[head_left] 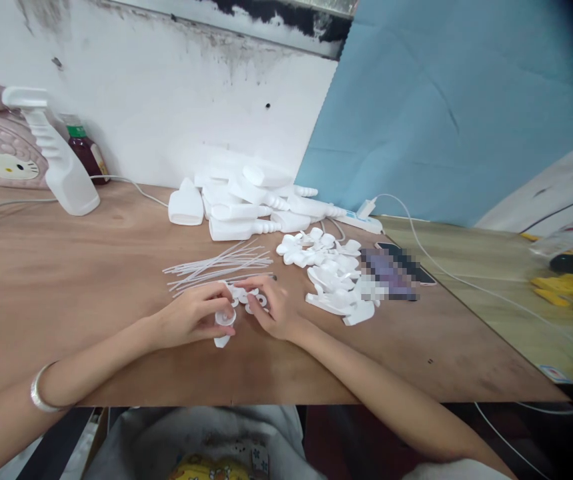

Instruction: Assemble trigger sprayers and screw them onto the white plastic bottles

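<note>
Near the front middle of the table, my left hand (196, 317) is closed around a white plastic sprayer head (225, 319), its round collar facing up between thumb and fingers. My right hand (277, 310) is just to the right, thumb and forefinger apart over a small group of white ring washers (262, 300). Its fingertips reach among the washers; whether they touch one is hard to make out. Behind both hands lies a loose bundle of thin white tubes (216, 265). A heap of white sprayer parts (336, 273) lies to the right of my right hand.
White spray bottles (239, 207) are piled against the wall. A single spray bottle with a trigger (69, 167), a dark bottle (86, 150) and a pink bag (3, 150) stand at the left. Phones (391, 270), a power strip (361, 219) and a white cable (446, 270) are on the right.
</note>
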`<move>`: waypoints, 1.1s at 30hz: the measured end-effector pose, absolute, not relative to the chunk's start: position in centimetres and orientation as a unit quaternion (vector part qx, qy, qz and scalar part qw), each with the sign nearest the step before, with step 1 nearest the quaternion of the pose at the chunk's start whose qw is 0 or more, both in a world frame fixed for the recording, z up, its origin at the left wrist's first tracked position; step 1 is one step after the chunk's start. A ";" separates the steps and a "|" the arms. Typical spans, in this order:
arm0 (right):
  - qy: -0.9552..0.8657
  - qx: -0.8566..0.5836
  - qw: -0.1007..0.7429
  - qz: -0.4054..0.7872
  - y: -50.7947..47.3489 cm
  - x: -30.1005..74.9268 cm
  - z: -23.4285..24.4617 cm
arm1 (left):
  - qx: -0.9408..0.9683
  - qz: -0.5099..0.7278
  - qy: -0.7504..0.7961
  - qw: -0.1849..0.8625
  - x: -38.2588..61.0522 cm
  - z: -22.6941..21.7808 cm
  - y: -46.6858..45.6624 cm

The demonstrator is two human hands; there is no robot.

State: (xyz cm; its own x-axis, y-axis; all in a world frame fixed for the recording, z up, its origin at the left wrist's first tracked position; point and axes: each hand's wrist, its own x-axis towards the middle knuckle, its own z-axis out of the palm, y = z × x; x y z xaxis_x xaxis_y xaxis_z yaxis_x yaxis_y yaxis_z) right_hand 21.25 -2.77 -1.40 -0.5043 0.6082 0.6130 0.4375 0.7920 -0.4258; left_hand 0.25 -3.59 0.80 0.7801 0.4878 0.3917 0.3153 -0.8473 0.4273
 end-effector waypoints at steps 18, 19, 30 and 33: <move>-0.863 -0.424 0.276 0.002 0.7 22.9 -2.6 | 0.946 0.210 0.234 0.081 0.0 1.7 -4.0; -0.861 -0.427 0.276 0.001 0.8 22.9 -2.6 | 0.945 0.212 0.240 0.064 0.0 1.7 -3.9; -0.872 -0.405 0.270 0.056 1.0 23.5 -2.3 | 0.931 0.245 0.267 -0.051 -0.1 1.2 -3.4; -0.858 -0.417 0.287 0.090 1.2 23.5 -2.4 | 0.928 0.247 0.272 -0.056 -0.2 1.2 -3.4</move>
State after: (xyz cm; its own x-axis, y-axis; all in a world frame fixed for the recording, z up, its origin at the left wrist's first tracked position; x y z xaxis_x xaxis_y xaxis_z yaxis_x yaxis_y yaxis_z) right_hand 23.54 1.18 -2.43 -0.4882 0.7665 0.4174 0.6638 0.6366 -0.3927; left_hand -0.17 -3.43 1.21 0.7298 0.4784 0.4885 0.5332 -0.8454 0.0314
